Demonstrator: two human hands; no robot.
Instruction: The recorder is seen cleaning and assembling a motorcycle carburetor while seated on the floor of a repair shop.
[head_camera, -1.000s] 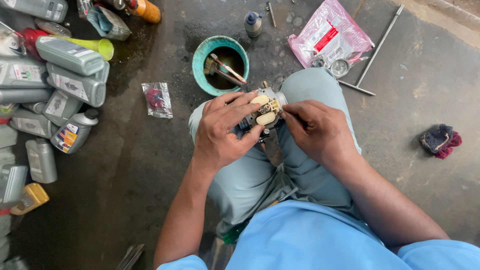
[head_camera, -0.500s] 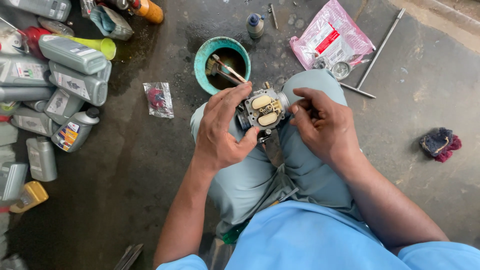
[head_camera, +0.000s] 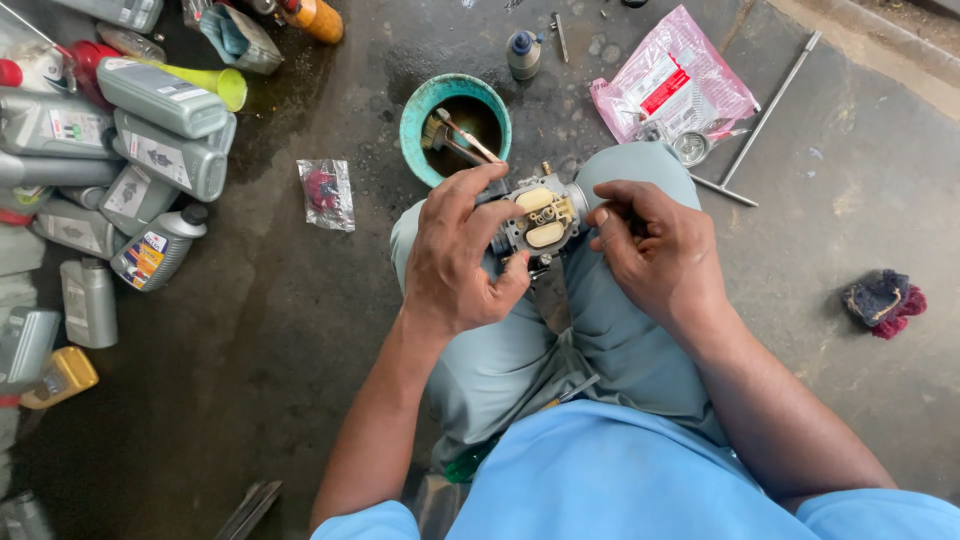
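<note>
Your left hand (head_camera: 455, 255) is wrapped around a small carburettor (head_camera: 540, 218), fingers curled over its far side and thumb pressed up from below, so that grip is firmly closed on the metal body. Your right hand (head_camera: 655, 250) is closed at the other end of the same part; the fingertips bunch together against its side, but you cannot tell from here whether they pinch a small tool or only the housing.

Between the two grips, the carburettor sits open side up, over your knees. Its bowl cover looks to be already off: two pale oval floats and brass fittings are exposed. So the opening-up seems done, while the inner parts are still in place; whatever cleaning, adjusting or closing follows appears to remain.

Just beyond your left fingers stands a teal bowl (head_camera: 415, 115) on the floor, with a brush and a thin stick-like tool in dark liquid. Beyond your right hand lies a pink plastic bag (head_camera: 675, 75), touching a small round metal cap (head_camera: 690, 148), with a long T-handled wrench (head_camera: 770, 105) just beside them. A small bottle (head_camera: 523, 52) stands past the bowl.

Out to the left of your grip lies a small clear packet (head_camera: 325, 192) with red pieces, and farther off a heap of grey oil jugs (head_camera: 150, 130). Well apart to the right sits a dark rag (head_camera: 882, 300).
</note>
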